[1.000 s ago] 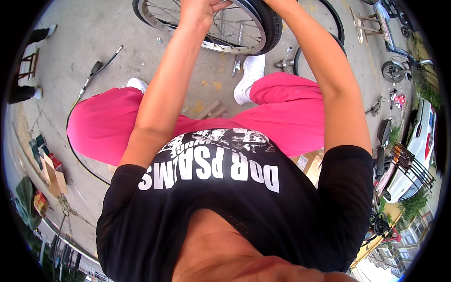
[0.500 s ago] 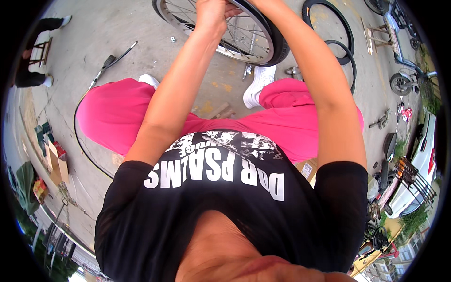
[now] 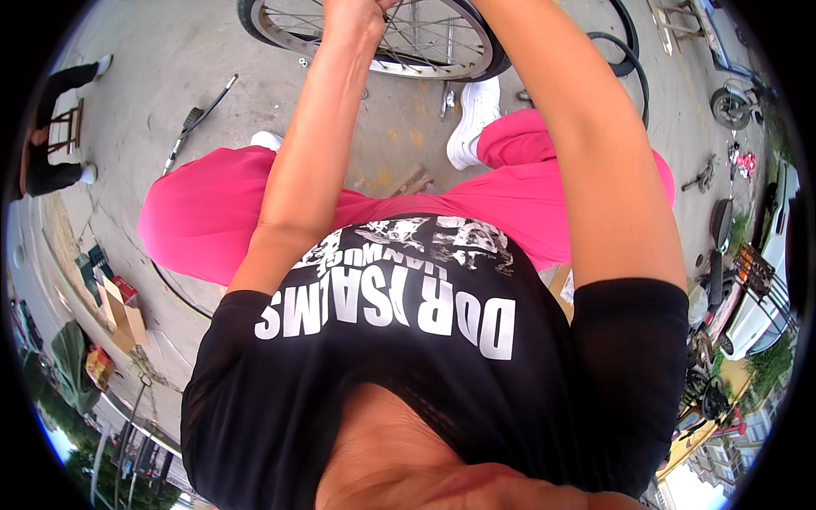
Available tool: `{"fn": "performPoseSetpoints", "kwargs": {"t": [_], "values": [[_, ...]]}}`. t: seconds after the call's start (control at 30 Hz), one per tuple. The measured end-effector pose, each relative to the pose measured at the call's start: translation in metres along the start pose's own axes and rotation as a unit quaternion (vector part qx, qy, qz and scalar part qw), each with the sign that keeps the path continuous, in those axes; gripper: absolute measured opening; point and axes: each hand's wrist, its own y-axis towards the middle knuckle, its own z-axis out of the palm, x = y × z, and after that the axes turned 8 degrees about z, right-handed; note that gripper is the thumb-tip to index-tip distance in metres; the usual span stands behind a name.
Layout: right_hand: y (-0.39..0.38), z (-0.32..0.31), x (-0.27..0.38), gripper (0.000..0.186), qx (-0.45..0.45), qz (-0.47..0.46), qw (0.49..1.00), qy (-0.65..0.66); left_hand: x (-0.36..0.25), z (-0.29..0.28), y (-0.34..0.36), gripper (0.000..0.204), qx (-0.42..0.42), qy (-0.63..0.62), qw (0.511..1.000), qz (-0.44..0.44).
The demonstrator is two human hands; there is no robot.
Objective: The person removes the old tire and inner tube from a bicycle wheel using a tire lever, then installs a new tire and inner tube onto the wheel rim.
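A bicycle wheel [image 3: 450, 56], with silver rim, spokes and black tyre, sits at the top of the view, cut off by the edge. My left hand [image 3: 357, 15] is at that edge, its partly visible fingers closed on the wheel. My right forearm [image 3: 535, 59] runs up beside the tyre, and its hand is out of the frame. A long metal tool [image 3: 448, 99] lies on the ground just below the wheel, between my white shoes. Black rubber rings [image 3: 643, 98], tyres or tubes, lie to the right, partly behind my arm.
A hose with pump fitting [image 3: 194, 116] lies left of my knee. Another person's legs [image 3: 59, 176] and a wooden stool [image 3: 68, 127] are at far left, above cardboard boxes [image 3: 127, 314]. At right are a scooter [image 3: 729, 109], assorted parts [image 3: 705, 174] and a white car [image 3: 756, 327].
The wheel and both arms shifted down and right in the picture, then back up and left to now. The surroundings shifted somewhat too. My left hand stays on the wheel.
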Motion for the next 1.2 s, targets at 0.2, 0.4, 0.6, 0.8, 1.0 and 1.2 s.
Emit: {"fn": "performPoseSetpoints", "kwargs": {"t": [0.2, 0.4, 0.6, 0.8, 1.0, 1.2], "values": [[0.003, 0.022, -0.008, 0.066, -0.008, -0.030, 0.999, 0.016, -0.002, -0.008, -0.017, 0.023, -0.024, 0.010, 1.000, 0.005], [-0.001, 0.025, 0.011, 0.065, 0.004, -0.057, 0.998, 0.014, -0.016, -0.027, -0.030, 0.026, -0.008, 0.024, 1.000, 0.005], [-0.015, -0.002, 0.040, 0.065, 0.064, -0.077, 0.993, 0.057, -0.049, -0.034, -0.050, 0.027, -0.020, 0.051, 0.998, -0.007], [-0.010, -0.015, 0.033, 0.069, 0.405, 0.009, 0.855, 0.324, -0.082, -0.048, -0.055, 0.016, -0.087, 0.009, 0.996, -0.008], [-0.049, 0.022, 0.071, 0.044, 0.150, 0.069, 0.902, 0.398, -0.087, -0.068, -0.049, 0.016, -0.091, 0.118, 0.988, -0.034], [-0.047, 0.008, 0.031, 0.017, 0.244, -0.025, 0.865, 0.438, -0.071, -0.043, -0.054, 0.017, -0.093, 0.206, 0.974, 0.028]]}}
